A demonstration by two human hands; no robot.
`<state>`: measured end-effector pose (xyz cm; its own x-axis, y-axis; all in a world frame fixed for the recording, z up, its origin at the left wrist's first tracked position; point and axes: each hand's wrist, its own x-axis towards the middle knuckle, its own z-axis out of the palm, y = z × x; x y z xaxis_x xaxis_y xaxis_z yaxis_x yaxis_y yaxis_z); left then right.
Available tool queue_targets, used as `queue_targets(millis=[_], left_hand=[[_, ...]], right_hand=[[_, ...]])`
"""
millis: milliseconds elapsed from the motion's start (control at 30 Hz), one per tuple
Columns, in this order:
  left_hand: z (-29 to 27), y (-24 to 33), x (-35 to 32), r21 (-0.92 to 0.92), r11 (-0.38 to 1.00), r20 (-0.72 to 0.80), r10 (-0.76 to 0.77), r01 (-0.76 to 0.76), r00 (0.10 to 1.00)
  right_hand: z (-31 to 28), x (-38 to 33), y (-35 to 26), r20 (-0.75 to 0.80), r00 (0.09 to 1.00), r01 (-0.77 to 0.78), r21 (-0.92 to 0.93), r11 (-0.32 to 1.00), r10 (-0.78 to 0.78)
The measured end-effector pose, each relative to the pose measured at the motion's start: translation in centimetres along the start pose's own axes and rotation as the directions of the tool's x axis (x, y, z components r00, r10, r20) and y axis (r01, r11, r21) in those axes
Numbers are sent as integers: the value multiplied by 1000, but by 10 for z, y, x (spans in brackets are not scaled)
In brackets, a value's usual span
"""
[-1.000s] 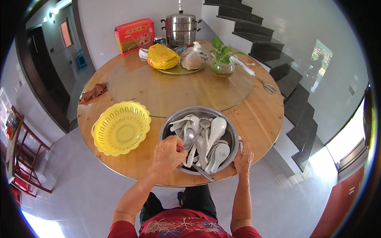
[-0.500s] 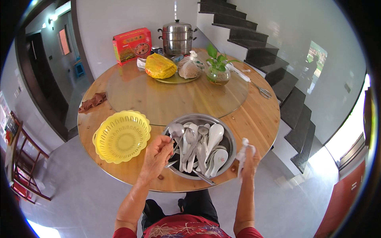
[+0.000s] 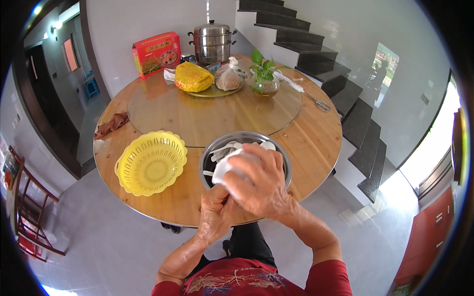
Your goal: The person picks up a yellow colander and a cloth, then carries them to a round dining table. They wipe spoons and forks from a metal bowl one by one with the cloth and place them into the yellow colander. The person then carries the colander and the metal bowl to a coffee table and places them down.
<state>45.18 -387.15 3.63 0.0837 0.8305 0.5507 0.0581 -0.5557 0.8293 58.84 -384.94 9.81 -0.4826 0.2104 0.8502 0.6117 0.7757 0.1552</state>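
My right hand (image 3: 264,180) is closed around a white cloth (image 3: 229,170), bunched over the front of a steel basin (image 3: 203,167). Just below it, my left hand (image 3: 217,209) makes a closed grip, the two hands meeting. The metal spoon seen in my left hand a moment earlier is now covered by the cloth and fingers. White spoons (image 3: 223,149) show inside the basin beyond my hands; the rest of its contents are hidden. To the left of the basin sits a yellow slotted plastic basket (image 3: 153,167) with a scalloped rim.
The round wooden table (image 3: 316,158) bears a glass turntable (image 3: 197,118). Farther back are a yellow bag (image 3: 193,77), a tied bag (image 3: 230,75), a plant vase (image 3: 265,85), a steamer pot (image 3: 212,44) and a red box (image 3: 157,54). Scissors (image 3: 322,104) lie right, a brown cloth (image 3: 111,126) left.
My right hand has brought the white cloth from the basin's right side over to my left hand. My left hand has moved lower and right, and the spoon is now covered.
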Motion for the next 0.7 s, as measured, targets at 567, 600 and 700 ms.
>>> queue_targets(millis=[567,600,700], left_hand=[[4,13,-11,-719,426,264,-562,548,784],[3,5,-10,-722,410,242,-606,558,758],[1,4,-4,-712,449,105,-692,540,714]], right_hand=[[29,-24,-17,160,879,-470,447,761,449],[29,-26,-21,157,899,-434,449,781,410],[29,-35,-28,200,954,-288,396,872,224]])
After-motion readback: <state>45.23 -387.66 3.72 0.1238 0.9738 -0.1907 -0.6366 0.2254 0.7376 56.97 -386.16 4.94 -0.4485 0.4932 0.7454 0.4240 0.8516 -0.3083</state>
